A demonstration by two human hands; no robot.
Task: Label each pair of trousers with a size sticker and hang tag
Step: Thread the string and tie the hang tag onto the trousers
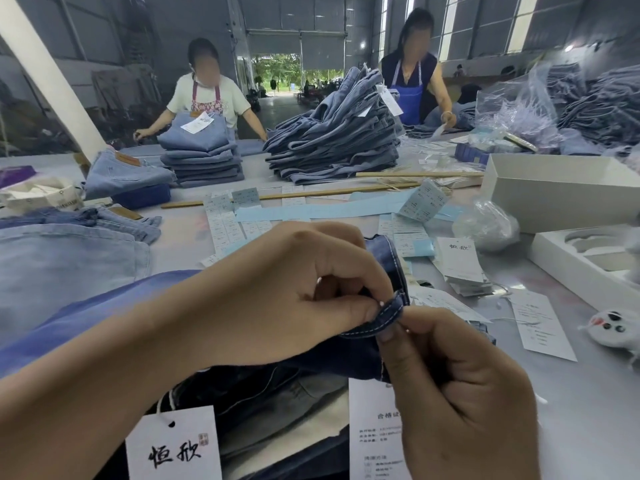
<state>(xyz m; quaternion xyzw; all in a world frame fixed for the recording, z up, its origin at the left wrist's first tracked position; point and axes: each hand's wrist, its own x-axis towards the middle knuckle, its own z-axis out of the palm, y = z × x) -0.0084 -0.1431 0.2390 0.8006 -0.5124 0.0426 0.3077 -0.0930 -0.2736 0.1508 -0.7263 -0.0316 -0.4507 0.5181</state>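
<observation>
My left hand [294,292] pinches a stitched belt loop [389,311] on a pair of dark denim trousers [311,375], thumb and forefinger curled tight on it, while my right hand [460,386] pinches the loop's lower end from just beneath; whether a tag string already lies between my right fingertips I cannot tell. The trousers lie bunched directly under both hands, waistband raised toward me. Judged from this, I am opening the loop to thread a tag cord, and doing it well means keeping the loop lifted clear of the waistband so the string passes through the loop alone, not catching the white stitching. Below my left wrist hangs a white hang tag [173,445] on a cord; a printed care card [372,427] lies just beside my right palm. Beyond my fingers, strips of size stickers [225,223] and a stack of spare tags [460,268] sit on the grey table [571,393]. Well beyond, two workers stand behind piles of folded jeans [332,140].
</observation>
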